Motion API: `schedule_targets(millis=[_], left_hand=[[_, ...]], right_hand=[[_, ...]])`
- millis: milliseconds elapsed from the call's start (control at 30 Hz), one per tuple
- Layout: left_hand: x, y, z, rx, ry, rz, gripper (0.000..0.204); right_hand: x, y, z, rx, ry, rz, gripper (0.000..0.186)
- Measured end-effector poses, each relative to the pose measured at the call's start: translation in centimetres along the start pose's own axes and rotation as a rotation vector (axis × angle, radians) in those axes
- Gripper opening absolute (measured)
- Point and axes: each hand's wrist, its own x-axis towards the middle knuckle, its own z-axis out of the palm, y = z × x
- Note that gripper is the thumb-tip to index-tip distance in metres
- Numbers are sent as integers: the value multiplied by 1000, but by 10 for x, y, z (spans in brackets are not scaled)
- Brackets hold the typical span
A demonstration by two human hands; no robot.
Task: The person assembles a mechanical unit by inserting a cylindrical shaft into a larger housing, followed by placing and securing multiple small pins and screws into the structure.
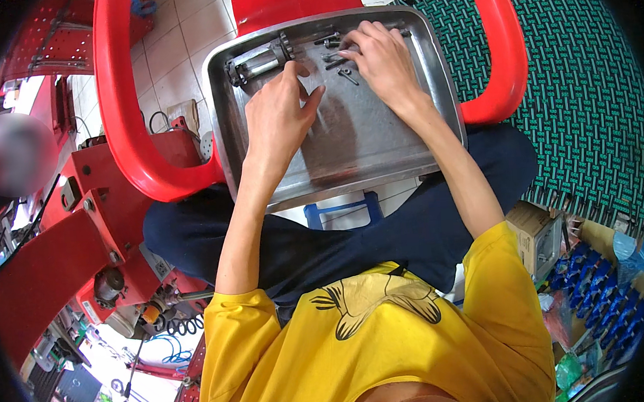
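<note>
A shallow metal tray [350,171] rests on a red plastic chair, across from my crossed legs. In its far left corner lies a silver cylindrical machine part [260,60] with dark ends, like a small motor body. My left hand [280,111] hovers just nearer than this part, thumb and fingers apart with nothing between them. My right hand [381,59] reaches over the far right of the tray, thumb and fingertips closed at a small bolt [334,56]. Just below its fingertips lies another bolt [347,76]. More dark small parts [328,40] lie along the far side, partly hidden by the right hand.
Red chair arms [120,103] curve up on both sides of the tray. A green-and-black woven surface [573,90] extends at the right. Red machinery [116,206] stands close on the left. Blue packages [600,294] and a cardboard box [531,236] sit at the lower right.
</note>
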Motion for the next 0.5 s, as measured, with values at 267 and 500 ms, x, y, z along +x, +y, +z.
schedule_targets(millis=[267,500], left_hand=[[-1,-5,18,-140,18,83,31],[8,-5,20,-915,-271,-100,40]], right_hand=[[-19,1,-39,382,-67,85,22],[-27,-1,-54,715,-59,184,22]])
